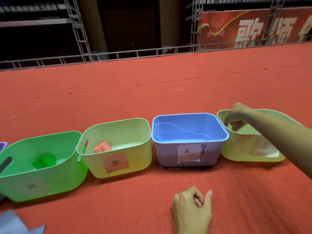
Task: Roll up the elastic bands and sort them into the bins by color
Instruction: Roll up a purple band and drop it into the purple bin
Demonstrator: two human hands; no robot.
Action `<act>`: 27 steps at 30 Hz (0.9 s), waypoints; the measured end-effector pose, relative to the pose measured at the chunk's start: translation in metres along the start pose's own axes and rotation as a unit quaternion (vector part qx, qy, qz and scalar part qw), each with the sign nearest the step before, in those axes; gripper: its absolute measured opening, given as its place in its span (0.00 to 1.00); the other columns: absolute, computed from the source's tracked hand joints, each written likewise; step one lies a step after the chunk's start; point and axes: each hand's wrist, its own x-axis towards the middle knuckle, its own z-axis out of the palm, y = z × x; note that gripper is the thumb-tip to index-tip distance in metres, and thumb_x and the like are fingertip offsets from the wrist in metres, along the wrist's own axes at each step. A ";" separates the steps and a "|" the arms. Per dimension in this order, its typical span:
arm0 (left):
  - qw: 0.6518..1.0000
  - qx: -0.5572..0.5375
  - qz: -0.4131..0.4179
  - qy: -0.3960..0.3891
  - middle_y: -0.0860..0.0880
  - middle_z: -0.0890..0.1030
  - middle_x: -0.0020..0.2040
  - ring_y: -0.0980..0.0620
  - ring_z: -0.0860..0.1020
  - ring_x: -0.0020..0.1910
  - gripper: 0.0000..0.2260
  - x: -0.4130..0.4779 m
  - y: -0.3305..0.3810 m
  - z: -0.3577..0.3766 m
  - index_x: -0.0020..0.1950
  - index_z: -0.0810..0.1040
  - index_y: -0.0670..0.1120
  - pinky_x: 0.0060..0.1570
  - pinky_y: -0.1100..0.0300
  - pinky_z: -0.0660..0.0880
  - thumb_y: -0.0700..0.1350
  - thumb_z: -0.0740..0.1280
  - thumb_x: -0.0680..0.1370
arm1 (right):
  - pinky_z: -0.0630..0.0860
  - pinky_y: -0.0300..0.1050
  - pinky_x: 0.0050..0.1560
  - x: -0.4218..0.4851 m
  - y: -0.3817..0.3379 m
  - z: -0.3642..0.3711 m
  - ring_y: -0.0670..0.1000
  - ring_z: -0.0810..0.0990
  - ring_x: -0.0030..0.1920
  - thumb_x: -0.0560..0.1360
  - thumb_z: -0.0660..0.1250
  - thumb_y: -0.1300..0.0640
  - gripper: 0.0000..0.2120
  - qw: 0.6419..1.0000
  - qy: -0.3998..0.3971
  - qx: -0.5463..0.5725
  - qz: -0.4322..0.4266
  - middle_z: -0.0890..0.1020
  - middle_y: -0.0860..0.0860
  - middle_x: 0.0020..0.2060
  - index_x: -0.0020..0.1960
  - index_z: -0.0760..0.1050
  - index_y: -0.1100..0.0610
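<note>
Four bins in a row on red carpet (pixel 152 81), near me.

Right hand (pixel 236 115): reached out over the far rim of the yellow bin (pixel 239 149), the rightmost one. Fingers point down into it, bunched. Motion blur here; something pale shows at the fingertips, but I cannot tell whether I have hold of a band or nothing.

Left hand (pixel 192 208): low over the carpet in front of the blue bin (pixel 185 115), back of the hand up. Fingers loosely curled under, thumb out to the right. Nothing held that I can see.

Bands, left to right:
- green bin (pixel 42 137): one green roll (pixel 44 161) on its floor.
- lime bin (pixel 118 122): pink rolls (pixel 103 146) lying together in the near-left corner. Pink label (pixel 115 162) on the front wall.
- blue bin: a blue roll (pixel 159 139) tucked against the left wall. White label (pixel 188 152) on the front.
- yellow bin: contents hidden by my hand and arm.

Neighbouring bins touch or nearly touch at the rims.

A purple edge (pixel 3 145) shows at far left, beside the green bin; cut off, cannot identify. Grey sheet (pixel 13 223) at the bottom-left corner. Beyond the carpet, a metal truss rail (pixel 118 54) and a red banner (pixel 253 29).
</note>
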 end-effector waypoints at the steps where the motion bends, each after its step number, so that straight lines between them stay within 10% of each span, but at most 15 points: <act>1: 1.000 0.000 -0.010 -0.004 0.58 0.74 0.23 0.58 0.73 0.24 0.22 0.001 0.002 -0.003 0.35 0.74 0.46 0.34 0.61 0.75 0.65 0.71 0.69 | 0.85 0.60 0.47 -0.013 -0.002 -0.011 0.64 0.87 0.37 0.62 0.81 0.71 0.13 1.000 0.011 0.024 0.001 0.84 0.66 0.33 0.41 0.79 0.73; 9: 0.987 -0.022 -0.100 -0.126 0.58 0.76 0.24 0.62 0.78 0.28 0.12 -0.060 0.007 -0.083 0.30 0.79 0.54 0.44 0.64 0.79 0.58 0.73 0.68 | 0.84 0.59 0.47 -0.149 -0.016 -0.063 0.56 0.85 0.34 0.71 0.69 0.49 0.12 0.895 0.248 0.266 -0.258 0.84 0.60 0.35 0.35 0.80 0.56; 14: 0.993 -0.014 -0.095 -0.074 0.55 0.79 0.25 0.63 0.73 0.25 0.04 -0.113 -0.033 -0.235 0.34 0.85 0.53 0.33 0.67 0.75 0.46 0.77 0.69 | 0.80 0.43 0.32 -0.318 -0.048 0.029 0.51 0.84 0.30 0.77 0.74 0.57 0.11 0.879 0.120 0.234 -0.398 0.86 0.53 0.31 0.36 0.84 0.56; 19: 0.991 0.080 -0.044 0.098 0.59 0.83 0.31 0.61 0.80 0.29 0.02 -0.145 -0.069 -0.378 0.37 0.85 0.53 0.32 0.70 0.73 0.46 0.74 0.69 | 0.80 0.48 0.35 -0.440 -0.082 0.188 0.50 0.83 0.28 0.74 0.76 0.52 0.14 0.877 -0.164 0.051 -0.448 0.83 0.51 0.25 0.33 0.83 0.59; 27: 0.972 0.139 -0.069 0.175 0.59 0.84 0.35 0.59 0.82 0.36 0.09 -0.179 -0.133 -0.461 0.40 0.83 0.53 0.37 0.64 0.78 0.38 0.75 0.72 | 0.78 0.50 0.56 -0.443 -0.142 0.369 0.59 0.83 0.58 0.74 0.71 0.51 0.14 0.920 -0.091 0.035 -0.379 0.86 0.55 0.52 0.57 0.83 0.56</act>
